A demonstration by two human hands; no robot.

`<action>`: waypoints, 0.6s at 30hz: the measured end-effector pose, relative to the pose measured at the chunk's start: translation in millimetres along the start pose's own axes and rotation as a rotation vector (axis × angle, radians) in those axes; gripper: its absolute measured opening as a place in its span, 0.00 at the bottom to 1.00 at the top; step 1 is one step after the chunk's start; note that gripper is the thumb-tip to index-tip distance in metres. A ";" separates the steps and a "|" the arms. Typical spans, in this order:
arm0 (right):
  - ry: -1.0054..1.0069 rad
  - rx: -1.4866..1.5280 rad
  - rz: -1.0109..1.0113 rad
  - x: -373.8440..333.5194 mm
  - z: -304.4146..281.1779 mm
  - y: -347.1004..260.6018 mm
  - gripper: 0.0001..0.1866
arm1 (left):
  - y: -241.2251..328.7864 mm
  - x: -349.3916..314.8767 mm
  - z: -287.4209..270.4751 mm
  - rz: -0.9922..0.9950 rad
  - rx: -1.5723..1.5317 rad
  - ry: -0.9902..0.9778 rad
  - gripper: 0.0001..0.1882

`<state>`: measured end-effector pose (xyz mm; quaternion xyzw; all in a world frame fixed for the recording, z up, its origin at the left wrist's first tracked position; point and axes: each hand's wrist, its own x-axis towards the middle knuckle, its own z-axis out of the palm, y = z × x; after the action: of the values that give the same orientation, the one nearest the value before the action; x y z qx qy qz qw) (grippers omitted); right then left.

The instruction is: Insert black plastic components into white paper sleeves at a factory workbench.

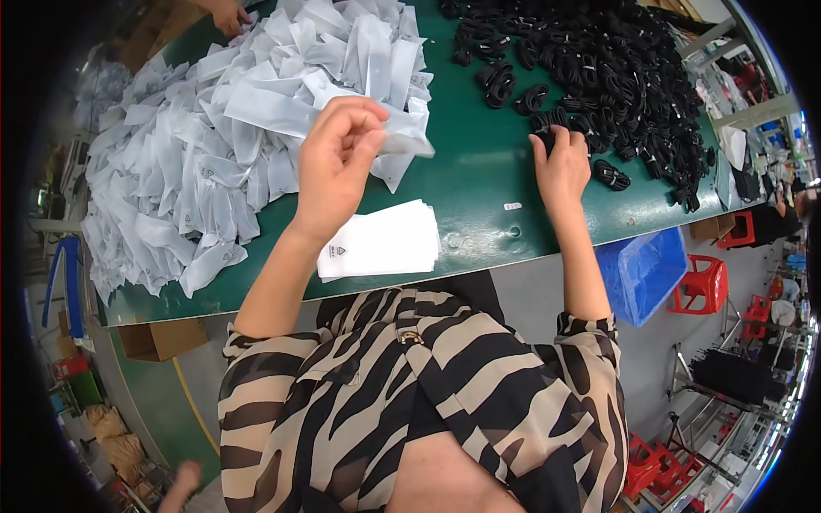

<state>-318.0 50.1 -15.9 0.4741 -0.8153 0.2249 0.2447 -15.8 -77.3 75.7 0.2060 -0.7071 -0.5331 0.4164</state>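
My left hand is raised at the front of a big heap of white plastic bags, its fingers curled and thumb near the fingertips. A white bag sticks out to the right from those fingers; part of the grip is hidden. Over on the right, my right hand reaches palm down to the near edge of a pile of coiled black cables. Its thumb and fingers are apart, with the fingertips at the nearest coils. A stack of flat white bags lies at the table edge between my forearms.
A loose cable coil lies right of my right hand on the green table. Below the edge stand a blue bin, red stools and a cardboard box. Another person's hand is at the heap's far side.
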 end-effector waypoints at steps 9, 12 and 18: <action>-0.111 0.158 0.068 -19.2 5.5 6.9 0.21 | -32.7 60.7 -51.8 -0.090 -0.202 0.446 0.16; -0.212 0.371 0.136 -33.6 -3.8 4.8 0.19 | -33.4 22.5 -42.8 0.063 0.244 0.409 0.16; -0.350 0.925 0.265 -70.3 -44.4 -41.4 0.15 | -47.6 -91.2 23.1 0.111 0.529 -0.311 0.13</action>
<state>-242.9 104.8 -18.8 0.4561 -0.7122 0.5085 -0.1617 10.1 -13.3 -4.0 0.1843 -0.8866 -0.3321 0.2639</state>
